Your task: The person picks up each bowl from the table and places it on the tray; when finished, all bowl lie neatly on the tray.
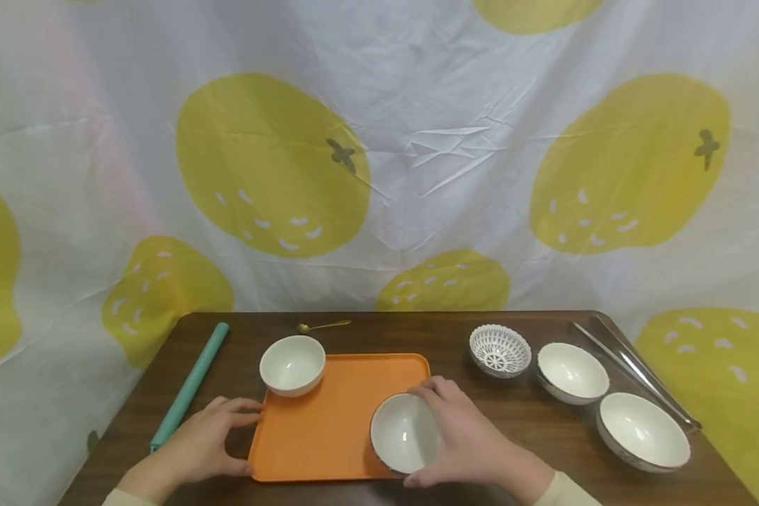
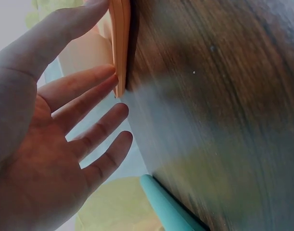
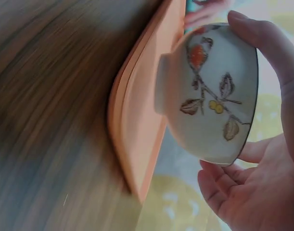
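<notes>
My right hand (image 1: 464, 436) holds a small white bowl (image 1: 405, 432) by its rim, thumb on one side and fingers on the other. In the right wrist view the bowl's outside shows a painted branch with leaves and berries, its foot close over the orange tray (image 3: 142, 110). At the left edge of the orange tray (image 1: 338, 429), my left hand (image 1: 196, 439) spreads its thumb and fingers, fingertips right at the rim. Another pale bowl (image 1: 292, 365) overlaps the tray's far left corner.
A green stick-like roll (image 1: 190, 386) lies at the left, and a small gold spoon (image 1: 322, 326) behind the tray. To the right stand a patterned bowl (image 1: 500, 350) and two white bowls (image 1: 572, 372) (image 1: 644, 430), beside long metal utensils (image 1: 645, 372). A fruit-print cloth (image 1: 417, 176) hangs behind.
</notes>
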Tool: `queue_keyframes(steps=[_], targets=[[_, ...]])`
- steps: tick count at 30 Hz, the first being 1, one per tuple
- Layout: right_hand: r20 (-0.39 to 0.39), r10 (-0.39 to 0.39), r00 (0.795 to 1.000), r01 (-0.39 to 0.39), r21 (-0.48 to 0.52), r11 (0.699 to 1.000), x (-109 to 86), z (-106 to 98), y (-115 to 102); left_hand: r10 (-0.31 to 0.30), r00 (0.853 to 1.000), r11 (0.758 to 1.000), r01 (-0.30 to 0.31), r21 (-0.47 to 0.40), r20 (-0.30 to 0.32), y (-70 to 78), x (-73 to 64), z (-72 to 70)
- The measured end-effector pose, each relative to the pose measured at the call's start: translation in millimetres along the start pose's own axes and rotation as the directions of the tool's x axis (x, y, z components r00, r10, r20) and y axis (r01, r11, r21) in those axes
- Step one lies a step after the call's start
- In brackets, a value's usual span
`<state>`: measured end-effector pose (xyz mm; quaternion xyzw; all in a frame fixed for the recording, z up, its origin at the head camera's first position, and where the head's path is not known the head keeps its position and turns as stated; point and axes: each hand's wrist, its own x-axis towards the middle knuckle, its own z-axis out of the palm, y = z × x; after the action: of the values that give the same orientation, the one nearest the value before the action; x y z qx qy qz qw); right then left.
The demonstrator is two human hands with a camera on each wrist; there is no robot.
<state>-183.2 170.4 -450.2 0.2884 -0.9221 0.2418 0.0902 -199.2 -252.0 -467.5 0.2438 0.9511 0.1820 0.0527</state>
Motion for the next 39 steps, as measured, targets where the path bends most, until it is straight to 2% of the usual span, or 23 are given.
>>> queue_keyframes(steps=[5, 10, 16, 19, 25, 32, 39], targets=[[0.023, -0.032, 0.999, 0.031, 0.071, 0.997, 27.5, 19, -22, -0.009, 1.000, 1.000, 0.009, 0.004, -0.001, -0.8, -0.9, -2.1], [0.040, -0.086, 0.995, 0.082, 0.087, 0.993, 52.7, 43, -41, -0.011, 1.000, 1.000, 0.011, 0.003, 0.003, -2.4, -1.0, -1.3], [0.053, -0.113, 0.992, 0.103, 0.153, 0.983, 72.9, 65, -62, -0.014, 1.000, 1.000, 0.015, 0.015, -0.017, -3.6, -0.8, 1.0], [0.051, -0.127, 0.991, 0.119, 0.139, 0.983, 81.1, 73, -70, -0.004, 0.999, 1.000, 0.005, 0.023, -0.035, -4.7, -1.3, 1.7], [0.028, -0.153, 0.988, 0.150, 0.103, 0.983, 90.9, 87, -83, 0.034, 0.996, 0.999, -0.031, 0.041, -0.078, -7.0, -3.9, 2.5], [0.014, -0.155, 0.988, 0.154, 0.079, 0.985, 93.0, 97, -92, 0.070, 0.990, 0.994, -0.060, 0.090, -0.122, -10.3, -2.8, 3.8], [0.021, -0.162, 0.987, 0.160, 0.092, 0.983, 92.8, 102, -93, 0.086, 0.988, 0.995, -0.080, 0.053, -0.127, -14.5, -3.7, 6.5]])
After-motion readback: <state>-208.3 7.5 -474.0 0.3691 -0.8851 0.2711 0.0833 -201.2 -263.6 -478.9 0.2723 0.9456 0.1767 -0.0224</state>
